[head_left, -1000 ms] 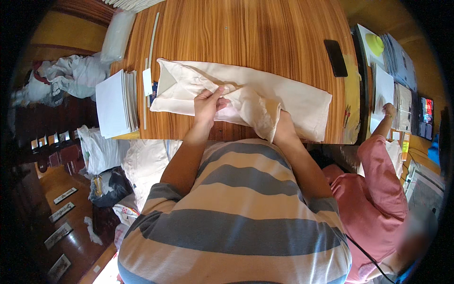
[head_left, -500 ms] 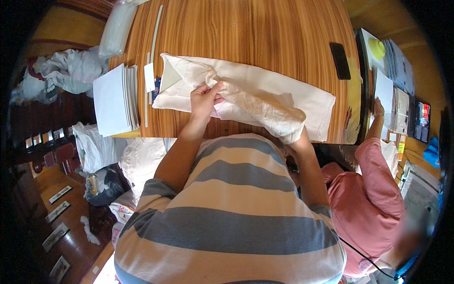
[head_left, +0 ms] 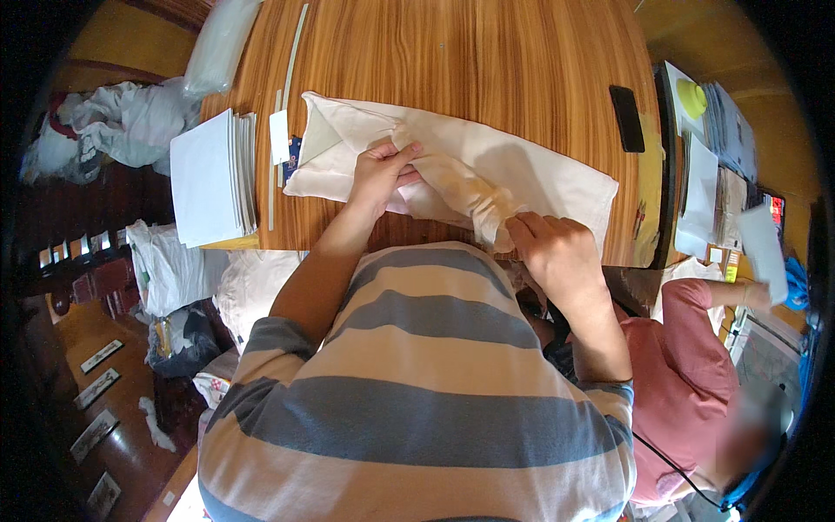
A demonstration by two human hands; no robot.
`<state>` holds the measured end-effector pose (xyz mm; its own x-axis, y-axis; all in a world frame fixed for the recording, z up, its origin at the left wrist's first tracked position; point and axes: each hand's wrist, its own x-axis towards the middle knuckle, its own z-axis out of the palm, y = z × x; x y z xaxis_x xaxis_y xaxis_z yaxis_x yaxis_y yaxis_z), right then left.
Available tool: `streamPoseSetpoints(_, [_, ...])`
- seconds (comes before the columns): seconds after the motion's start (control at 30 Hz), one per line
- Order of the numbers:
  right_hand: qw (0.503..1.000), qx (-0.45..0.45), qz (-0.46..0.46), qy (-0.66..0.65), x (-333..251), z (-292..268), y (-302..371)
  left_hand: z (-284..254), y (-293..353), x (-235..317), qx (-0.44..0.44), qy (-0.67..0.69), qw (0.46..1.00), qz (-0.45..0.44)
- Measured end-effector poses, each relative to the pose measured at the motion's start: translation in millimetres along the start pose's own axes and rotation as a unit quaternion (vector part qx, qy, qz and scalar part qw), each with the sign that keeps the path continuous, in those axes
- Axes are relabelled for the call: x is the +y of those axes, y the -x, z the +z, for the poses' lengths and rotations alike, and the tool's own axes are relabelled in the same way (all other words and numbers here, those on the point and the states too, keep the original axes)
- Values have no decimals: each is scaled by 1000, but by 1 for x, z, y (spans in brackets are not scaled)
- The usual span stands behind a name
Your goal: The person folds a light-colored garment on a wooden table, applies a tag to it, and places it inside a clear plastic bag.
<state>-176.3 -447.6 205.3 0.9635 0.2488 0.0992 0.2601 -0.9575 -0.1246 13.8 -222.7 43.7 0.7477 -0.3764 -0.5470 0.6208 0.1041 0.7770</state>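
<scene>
A cream garment (head_left: 557, 178), folded into a long shape, lies across the table. Its pale inner side shows in the fold at the left end. A narrow, sleeve-like part (head_left: 465, 187) lies on top, slanting toward me. My left hand (head_left: 383, 177) pinches this part near its upper end, thumb on top. The fingers of my right hand (head_left: 557, 248) are closed on its lower end, close to the table's front edge. The cloth between my hands is wrinkled and bunched.
Left on the wooden table (head_left: 417, 52) are a stack of white sheets (head_left: 213, 178), a white tag (head_left: 278, 137) and thin strips. A black phone (head_left: 626, 117) lies at the right. Beside me a person in a pink top (head_left: 687, 365) holds a pale sheet (head_left: 764, 252).
My right hand has come out from under the sleeve-like part and now grips its end from outside. The part has narrowed and bunched. The co-worker's arm has swung right with a sheet.
</scene>
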Motion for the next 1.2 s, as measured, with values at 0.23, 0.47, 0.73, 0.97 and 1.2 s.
streamPoseSetpoints(0.23, [865,97,104,-481,25,68,-31,-2,3,-3,-37,-13,999,20])
streamPoseSetpoints(0.47, [669,94,263,-688,20,132,-65,-5,10,-6,-51,1,998,39])
streamPoseSetpoints(0.73, [771,130,247,-573,-7,145,-94,-9,20,-5,-97,4,992,79])
streamPoseSetpoints(0.97, [845,169,196,-468,-12,145,-97,-10,19,-9,-109,-23,986,120])
streamPoseSetpoints(1.2, [844,145,232,-462,-14,136,-97,-7,28,-6,-125,-61,974,177])
